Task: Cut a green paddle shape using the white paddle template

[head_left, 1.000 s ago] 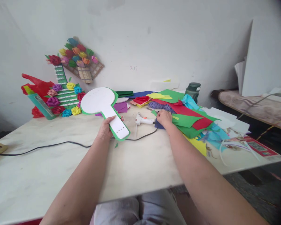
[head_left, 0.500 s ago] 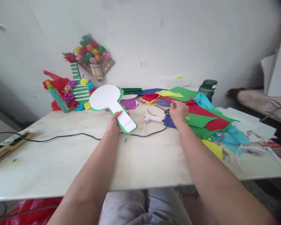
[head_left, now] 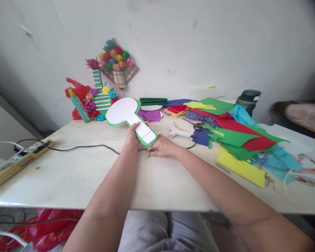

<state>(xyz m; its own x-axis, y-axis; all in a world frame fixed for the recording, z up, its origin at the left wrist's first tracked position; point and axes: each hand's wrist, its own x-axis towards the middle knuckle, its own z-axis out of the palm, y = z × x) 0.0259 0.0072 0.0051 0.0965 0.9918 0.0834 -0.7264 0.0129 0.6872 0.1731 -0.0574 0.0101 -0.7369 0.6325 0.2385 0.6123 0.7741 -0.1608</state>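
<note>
A white paddle-shaped cutout (head_left: 123, 111) with a green border is held in my left hand (head_left: 132, 136), its round end up and to the left. My left thumb lies on top of the handle, which has a few dark dots near its end. Just right of the handle's end, my right hand (head_left: 164, 146) is low over the table, fingers stretched out to the left with nothing seen in them. A tiny green scrap (head_left: 148, 155) lies by those fingertips; whether they touch it I cannot tell. A black cord (head_left: 86, 147) passes behind both hands.
A white glue gun (head_left: 180, 132) and scissors (head_left: 197, 126) lie behind my right hand. Coloured sheets (head_left: 241, 134) are heaped to the right, before a dark bottle (head_left: 249, 99). Paper-flower crafts (head_left: 102, 99) and a glue bottle (head_left: 80, 109) stand at back left; a power strip (head_left: 23, 162) lies left.
My right hand has moved from beside the scissors leftward and nearer, to below the cutout's handle. My left hand keeps its hold on the cutout. The whole view has shifted a little.
</note>
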